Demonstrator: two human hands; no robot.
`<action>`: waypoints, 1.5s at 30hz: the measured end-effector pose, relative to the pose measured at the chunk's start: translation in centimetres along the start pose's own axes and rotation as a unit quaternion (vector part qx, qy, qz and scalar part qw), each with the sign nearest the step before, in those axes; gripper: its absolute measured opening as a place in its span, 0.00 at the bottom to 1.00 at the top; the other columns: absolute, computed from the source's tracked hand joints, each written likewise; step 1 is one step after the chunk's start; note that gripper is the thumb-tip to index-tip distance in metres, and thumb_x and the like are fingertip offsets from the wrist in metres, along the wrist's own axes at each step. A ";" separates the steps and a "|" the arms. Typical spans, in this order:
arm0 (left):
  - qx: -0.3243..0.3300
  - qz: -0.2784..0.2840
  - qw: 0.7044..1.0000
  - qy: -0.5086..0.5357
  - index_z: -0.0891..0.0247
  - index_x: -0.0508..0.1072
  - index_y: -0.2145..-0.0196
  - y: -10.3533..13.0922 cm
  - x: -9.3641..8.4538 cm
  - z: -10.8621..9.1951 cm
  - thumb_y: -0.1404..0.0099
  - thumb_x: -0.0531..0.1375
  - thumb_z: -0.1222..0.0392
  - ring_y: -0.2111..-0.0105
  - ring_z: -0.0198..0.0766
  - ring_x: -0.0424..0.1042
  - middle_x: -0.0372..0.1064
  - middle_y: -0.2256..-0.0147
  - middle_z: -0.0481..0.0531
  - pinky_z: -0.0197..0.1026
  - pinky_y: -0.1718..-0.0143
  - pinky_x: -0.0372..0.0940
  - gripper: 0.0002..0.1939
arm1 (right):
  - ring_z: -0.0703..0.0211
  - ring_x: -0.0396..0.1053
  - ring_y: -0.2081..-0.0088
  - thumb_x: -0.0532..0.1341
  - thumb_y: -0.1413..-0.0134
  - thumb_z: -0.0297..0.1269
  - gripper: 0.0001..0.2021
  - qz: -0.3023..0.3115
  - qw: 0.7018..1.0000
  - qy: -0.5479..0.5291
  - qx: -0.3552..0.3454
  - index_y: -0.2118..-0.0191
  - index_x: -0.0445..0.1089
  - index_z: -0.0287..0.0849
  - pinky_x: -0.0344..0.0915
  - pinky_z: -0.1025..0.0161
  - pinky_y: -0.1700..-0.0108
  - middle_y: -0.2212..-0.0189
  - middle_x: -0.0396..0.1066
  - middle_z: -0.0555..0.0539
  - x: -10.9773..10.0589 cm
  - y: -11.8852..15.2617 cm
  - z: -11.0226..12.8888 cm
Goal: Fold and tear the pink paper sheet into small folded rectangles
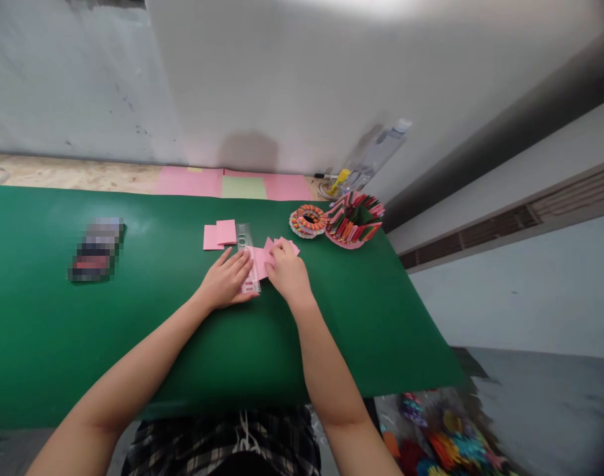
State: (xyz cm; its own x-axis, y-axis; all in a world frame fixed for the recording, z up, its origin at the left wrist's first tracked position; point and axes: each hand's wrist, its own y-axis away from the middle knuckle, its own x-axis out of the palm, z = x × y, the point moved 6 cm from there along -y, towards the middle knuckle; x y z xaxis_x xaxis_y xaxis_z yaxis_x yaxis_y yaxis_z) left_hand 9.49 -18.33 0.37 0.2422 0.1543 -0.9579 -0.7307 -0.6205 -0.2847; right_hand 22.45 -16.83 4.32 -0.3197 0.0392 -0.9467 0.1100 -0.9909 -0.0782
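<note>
Two pink squares [226, 232] lie aside; more pink paper [260, 262] is in hand.
From afar, I see my left hand [226, 277] flat on the clear ruler [244, 235], over the paper. My right hand [288, 270] pinches paper just right of it. The squares, left of the ruler, look done; I can't tell how much is left.

The hands [226, 279] are bare, and the dark plaid garment [183, 444] has white drawstrings [246, 430].

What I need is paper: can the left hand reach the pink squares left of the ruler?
Probably yes: nothing blocks the left hand from the pink squares, though it rests on the ruler.
</note>
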 end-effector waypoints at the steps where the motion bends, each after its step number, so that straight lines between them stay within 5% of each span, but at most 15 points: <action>1: -0.002 0.002 1.000 0.005 0.73 0.63 0.43 0.0 0.0 0.0 0.37 0.49 0.38 0.41 0.54 0.58 0.61 0.43 0.67 0.58 0.38 0.46 0.37 | 0.52 0.67 0.55 0.54 0.47 0.27 0.12 -0.006 1.000 -0.020 -0.010 0.57 0.69 0.35 0.68 0.58 0.58 0.53 0.63 0.36 0.1 0.0 0.1; 12: -0.015 0.021 0.999 0.035 0.72 0.64 0.44 -0.1 0.2 0.1 0.37 0.50 0.38 0.40 0.54 0.56 0.61 0.43 0.68 0.57 0.38 0.45 0.36 | 0.53 0.66 0.57 0.55 0.45 0.30 0.08 -0.029 0.992 -0.116 -0.039 0.63 0.69 0.35 0.66 0.55 0.53 0.61 0.62 0.39 1.5 -0.2 0.8; 18: -0.015 0.032 0.998 0.042 0.75 0.64 0.44 -0.1 0.6 0.2 0.38 0.52 0.40 0.39 0.53 0.55 0.59 0.42 0.68 0.54 0.38 0.47 0.37 | 0.53 0.67 0.59 0.52 0.44 0.30 0.09 0.016 0.995 -0.092 -0.040 0.60 0.68 0.34 0.66 0.56 0.54 0.62 0.66 0.38 2.3 -0.3 1.1; 26: -0.020 0.059 0.996 0.070 0.73 0.59 0.41 0.2 0.6 0.5 0.39 0.53 0.45 0.38 0.52 0.52 0.56 0.40 0.66 0.54 0.38 0.45 0.36 | 0.52 0.68 0.51 0.49 0.43 0.28 0.14 -0.003 0.983 -0.182 -0.037 0.52 0.64 0.35 0.62 0.55 0.48 0.55 0.70 0.35 2.2 -0.7 0.5; 45: -0.028 0.063 0.992 0.103 0.69 0.56 0.39 0.3 1.2 0.9 0.37 0.53 0.49 0.37 0.53 0.49 0.52 0.39 0.67 0.58 0.39 0.45 0.33 | 0.59 0.70 0.65 0.51 0.49 0.25 0.17 0.025 0.972 -0.233 -0.005 0.53 0.66 0.38 0.65 0.61 0.58 0.60 0.73 0.42 1.8 -0.8 -0.2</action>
State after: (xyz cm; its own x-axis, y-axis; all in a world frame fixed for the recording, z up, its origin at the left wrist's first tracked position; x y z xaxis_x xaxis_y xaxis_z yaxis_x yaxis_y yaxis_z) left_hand 9.04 -17.64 -0.87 0.2799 -0.0845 -0.9563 -0.7285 -0.6674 -0.1542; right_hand 21.96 -15.92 2.57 -0.7055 -0.0741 -0.7049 0.1444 -0.9887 -0.0405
